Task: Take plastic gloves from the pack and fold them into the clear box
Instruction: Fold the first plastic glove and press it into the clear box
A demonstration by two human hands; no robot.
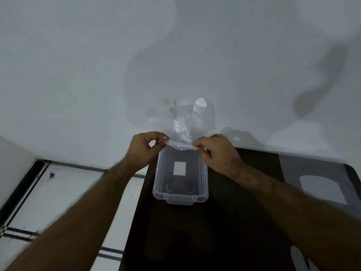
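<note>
A thin clear plastic glove (184, 122) is held up in front of the white wall, its fingers pointing upward. My left hand (145, 149) pinches the left corner of its cuff and my right hand (216, 151) pinches the right corner, with the cuff edge stretched between them. Directly below the hands stands the clear box (159, 184) on the dark table (214, 231), open at the top, with a white label showing through its bottom. Nothing can be seen lying inside the box. I cannot make out the pack of gloves for certain.
A grey sheet or flat packet (312, 169) with a pale cut-out shape lies at the table's right side. A white tiled floor with dark lines (58, 192) lies to the left of the table. The white wall (97, 75) rises just behind the table.
</note>
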